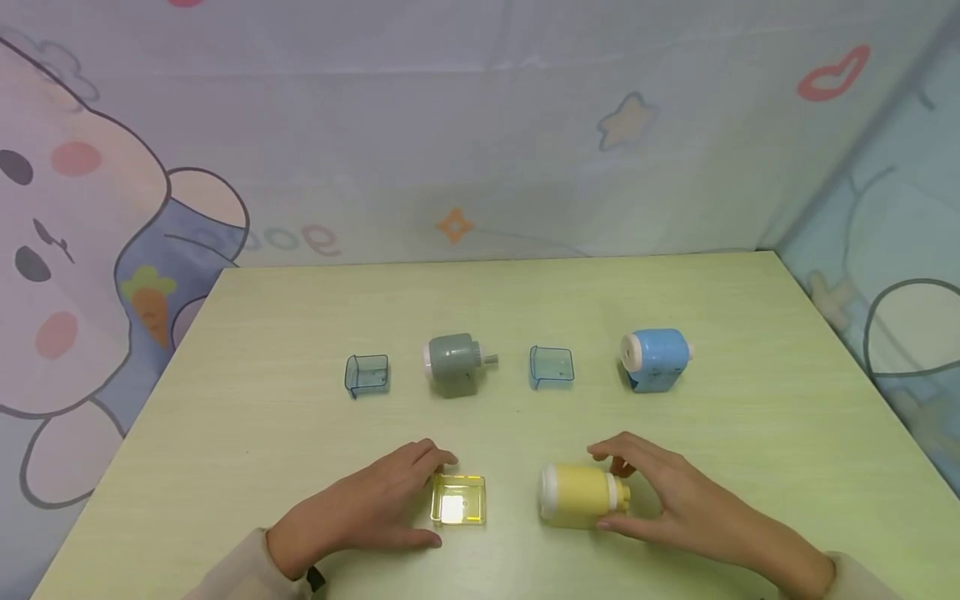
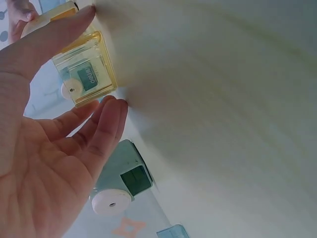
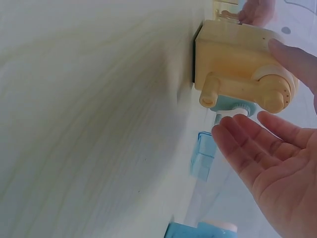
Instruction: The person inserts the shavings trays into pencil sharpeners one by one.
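Note:
A clear yellow shavings drawer [image 1: 459,501] lies in front of my left hand [image 1: 375,502]. The thumb and fingers of that hand spread to either side of it, fingertips close to its edge. To the right, a yellow crank pencil sharpener [image 1: 581,493] rests on the table with its white end facing left. My right hand [image 1: 678,506] is at its crank end, thumb and fingers apart. In the right wrist view, the thumb overlaps the body of the sharpener, while the other fingers extend below the crank [image 3: 212,90].
Behind the hands stand a grey-green pencil sharpener [image 1: 453,364] and a blue pencil sharpener [image 1: 657,358]. Two clear blue drawers, a left one [image 1: 367,374] and a right one [image 1: 552,366], lie in the same row. A printed cloth [image 1: 480,133] hangs behind the table [image 1: 300,317].

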`<move>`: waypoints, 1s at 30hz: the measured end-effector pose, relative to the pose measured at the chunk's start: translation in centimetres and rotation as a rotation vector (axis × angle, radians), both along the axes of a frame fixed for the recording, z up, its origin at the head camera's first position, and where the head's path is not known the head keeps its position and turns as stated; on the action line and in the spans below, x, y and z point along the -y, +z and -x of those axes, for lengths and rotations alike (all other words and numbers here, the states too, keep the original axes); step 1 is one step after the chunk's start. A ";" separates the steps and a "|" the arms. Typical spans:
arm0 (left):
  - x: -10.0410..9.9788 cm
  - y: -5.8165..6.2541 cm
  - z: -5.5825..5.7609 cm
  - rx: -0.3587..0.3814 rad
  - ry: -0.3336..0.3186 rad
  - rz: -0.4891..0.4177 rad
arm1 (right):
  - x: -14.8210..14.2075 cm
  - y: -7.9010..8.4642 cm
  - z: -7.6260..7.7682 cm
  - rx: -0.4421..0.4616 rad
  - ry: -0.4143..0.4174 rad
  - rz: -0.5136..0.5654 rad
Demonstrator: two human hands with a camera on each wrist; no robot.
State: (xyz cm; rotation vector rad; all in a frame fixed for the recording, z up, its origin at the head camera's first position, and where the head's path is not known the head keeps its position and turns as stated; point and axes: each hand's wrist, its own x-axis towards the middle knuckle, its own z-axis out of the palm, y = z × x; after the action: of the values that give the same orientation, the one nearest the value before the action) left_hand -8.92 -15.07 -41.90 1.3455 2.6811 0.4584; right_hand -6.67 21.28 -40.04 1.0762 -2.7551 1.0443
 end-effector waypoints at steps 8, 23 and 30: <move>-0.2 -0.1 0.1 0.042 0.000 -0.001 | 0.1 -0.3 0.2 0.003 0.055 0.036; -1.2 -0.4 0.7 0.083 -0.040 -0.074 | 0.5 -0.8 0.6 0.000 0.131 0.089; -1.9 -0.3 0.8 0.067 -0.064 -0.093 | 0.4 -0.9 0.6 -0.001 0.130 0.087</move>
State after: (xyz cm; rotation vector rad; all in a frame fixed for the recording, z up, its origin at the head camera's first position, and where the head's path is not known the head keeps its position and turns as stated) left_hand -9.75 -13.18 -42.20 1.4080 2.5842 0.6164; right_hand -7.25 20.86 -40.90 1.2572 -2.6418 1.1653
